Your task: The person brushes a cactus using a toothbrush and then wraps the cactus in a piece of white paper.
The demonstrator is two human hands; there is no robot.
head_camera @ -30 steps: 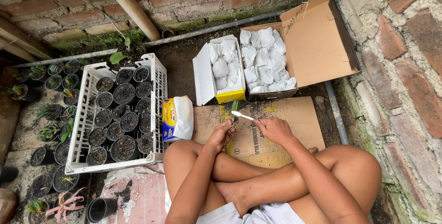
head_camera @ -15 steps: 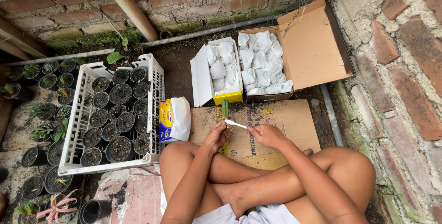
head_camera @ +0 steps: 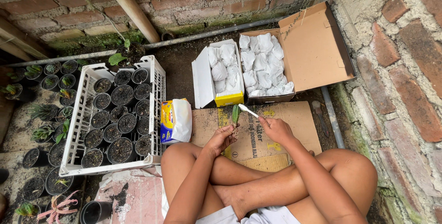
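Green cutting [head_camera: 235,113] is standing upright, long axis vertical, pinched at its base in my left hand [head_camera: 221,139], while my right hand [head_camera: 276,129], clamped on a white stick [head_camera: 248,110], is angling that tip leftward, touching the cutting's right side above the cardboard sheet [head_camera: 294,118].

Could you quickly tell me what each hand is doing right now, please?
Left hand: closed on a small green plant.
Right hand: closed on a white toothbrush, its head by the plant.
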